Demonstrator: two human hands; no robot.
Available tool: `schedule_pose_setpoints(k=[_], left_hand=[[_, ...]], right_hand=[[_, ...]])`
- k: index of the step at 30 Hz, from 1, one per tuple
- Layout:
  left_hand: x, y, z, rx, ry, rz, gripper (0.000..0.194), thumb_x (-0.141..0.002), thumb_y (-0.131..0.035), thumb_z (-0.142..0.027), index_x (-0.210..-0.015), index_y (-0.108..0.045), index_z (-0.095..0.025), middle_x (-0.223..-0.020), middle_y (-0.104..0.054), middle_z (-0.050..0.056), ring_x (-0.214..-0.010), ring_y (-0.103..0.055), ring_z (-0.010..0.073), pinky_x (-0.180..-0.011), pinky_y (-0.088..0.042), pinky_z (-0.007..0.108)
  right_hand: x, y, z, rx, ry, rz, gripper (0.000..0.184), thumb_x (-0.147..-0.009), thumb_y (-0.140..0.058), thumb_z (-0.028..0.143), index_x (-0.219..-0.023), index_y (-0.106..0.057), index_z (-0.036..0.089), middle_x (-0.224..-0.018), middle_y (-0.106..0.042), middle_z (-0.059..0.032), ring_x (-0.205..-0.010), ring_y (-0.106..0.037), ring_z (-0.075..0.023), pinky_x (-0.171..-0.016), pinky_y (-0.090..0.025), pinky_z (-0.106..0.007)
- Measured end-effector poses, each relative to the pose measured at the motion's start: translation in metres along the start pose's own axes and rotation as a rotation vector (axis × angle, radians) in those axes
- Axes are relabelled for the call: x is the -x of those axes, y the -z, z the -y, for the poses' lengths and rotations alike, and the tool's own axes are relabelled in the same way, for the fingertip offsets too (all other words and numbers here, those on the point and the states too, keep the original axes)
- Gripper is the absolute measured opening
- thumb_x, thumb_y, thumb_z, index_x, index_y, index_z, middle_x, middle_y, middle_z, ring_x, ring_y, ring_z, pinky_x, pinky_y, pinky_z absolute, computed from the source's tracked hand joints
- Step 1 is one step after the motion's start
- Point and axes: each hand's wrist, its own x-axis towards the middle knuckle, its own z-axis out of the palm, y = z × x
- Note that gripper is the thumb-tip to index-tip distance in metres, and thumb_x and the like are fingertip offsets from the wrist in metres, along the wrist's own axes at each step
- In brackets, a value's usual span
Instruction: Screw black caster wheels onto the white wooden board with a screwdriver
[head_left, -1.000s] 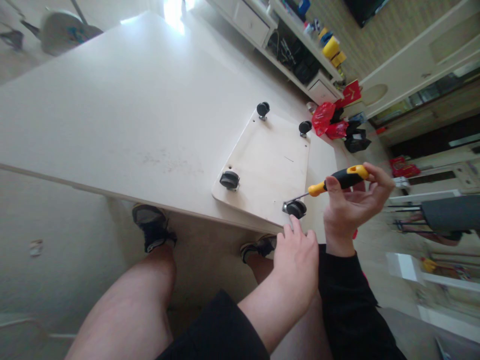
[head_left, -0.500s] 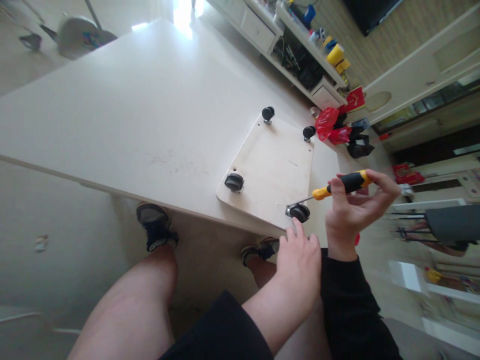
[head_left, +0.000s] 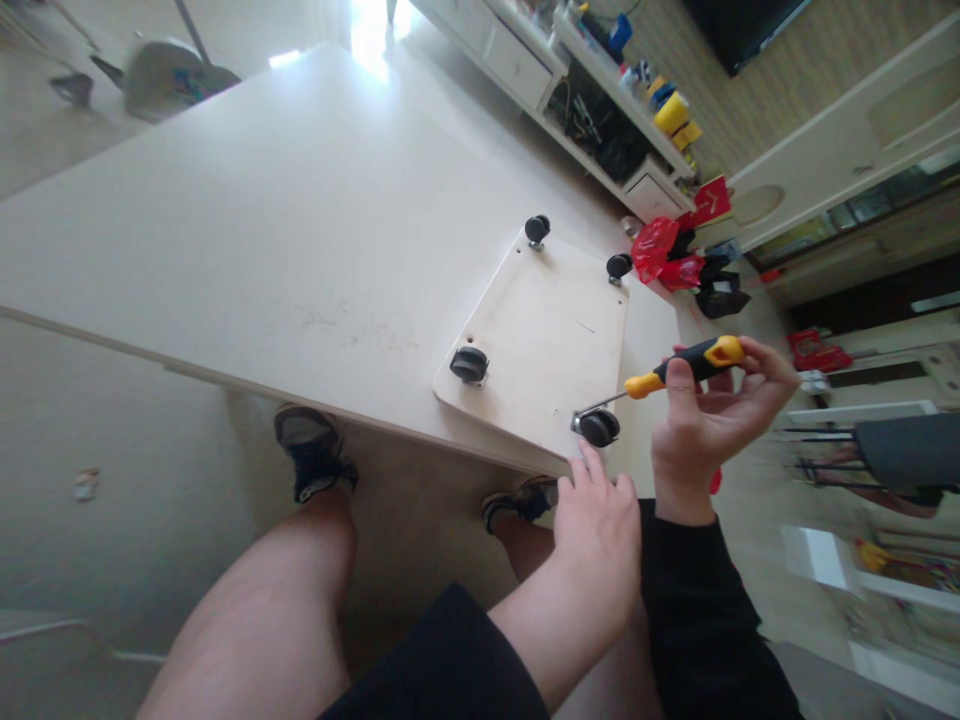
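A yellow and black screwdriver (head_left: 694,364) is held by its handle in my right hand (head_left: 701,430), its fingers closed around the grip. The shaft slopes down to the left, and its tip meets the metal plate of the near-right caster (head_left: 598,427). That caster stands on a corner of a pale rounded board (head_left: 536,335), which lies with its wheels up. Beside the same corner, my left hand (head_left: 600,510) has its fingers stretched out, the fingertips at the board's edge just below the wheel. Other black casters (head_left: 469,365) stand at the remaining corners.
The board rests on a long white table (head_left: 337,230), near its front edge. Beyond are a white cabinet (head_left: 517,60) with drawers and red plastic bags (head_left: 656,250). My legs and shoes (head_left: 307,445) are below the table edge.
The screwdriver handle has turned a little in my right hand, showing more of its yellow end. My left fingertips have shifted slightly left along the board's edge.
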Motion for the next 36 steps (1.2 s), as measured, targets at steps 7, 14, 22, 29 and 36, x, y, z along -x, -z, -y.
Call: schedule_pose_setpoints(k=[7,14,22,29,36], left_hand=[[0.002,-0.009,0.001,-0.092,0.001,-0.001,0.042,-0.108,-0.042,-0.023,-0.139,-0.067,-0.012,-0.166,-0.042,0.026,-0.156,-0.040,0.0384,-0.110,-0.053,0.049],[0.000,-0.029,-0.002,-0.187,-0.002,-0.070,0.045,-0.109,-0.038,-0.025,-0.139,-0.070,-0.014,-0.163,-0.047,0.024,-0.156,-0.040,0.0391,-0.109,-0.053,0.051],[-0.002,-0.041,-0.002,-0.288,-0.013,-0.090,0.047,-0.110,-0.037,-0.027,-0.142,-0.069,-0.015,-0.163,-0.048,0.024,-0.156,-0.040,0.0390,-0.110,-0.054,0.053],[-0.002,-0.043,-0.002,-0.324,-0.014,-0.096,0.047,-0.109,-0.039,-0.026,-0.144,-0.069,-0.017,-0.164,-0.048,0.023,-0.156,-0.041,0.0389,-0.109,-0.054,0.052],[-0.002,-0.046,-0.002,-0.335,-0.018,-0.113,0.047,-0.109,-0.040,-0.026,-0.144,-0.069,-0.017,-0.164,-0.048,0.023,-0.155,-0.041,0.0384,-0.110,-0.053,0.052]], right_hand=[[0.002,0.004,-0.006,-0.028,0.001,0.010,0.049,-0.075,-0.079,0.028,-0.121,-0.062,0.023,-0.117,-0.061,-0.0026,-0.110,-0.069,-0.0187,-0.096,-0.064,-0.038],[0.000,0.001,-0.001,0.051,0.019,-0.021,0.051,-0.068,-0.089,0.027,-0.112,-0.064,0.024,-0.117,-0.057,-0.0024,-0.100,-0.066,-0.0155,-0.085,-0.067,-0.034],[0.007,0.011,-0.015,0.033,-0.016,0.126,0.062,-0.084,-0.064,0.022,-0.144,-0.049,0.028,-0.128,-0.065,-0.0062,-0.122,-0.071,-0.0250,-0.108,-0.058,-0.053],[0.005,0.007,-0.010,0.009,-0.005,0.003,0.045,-0.078,-0.073,0.029,-0.121,-0.061,0.025,-0.123,-0.055,-0.0022,-0.110,-0.068,-0.0182,-0.092,-0.065,-0.039],[0.005,0.003,0.004,0.066,0.002,-0.004,0.048,-0.071,-0.087,0.026,-0.113,-0.064,0.023,-0.117,-0.053,-0.0026,-0.097,-0.068,-0.0152,-0.074,-0.067,-0.031]])
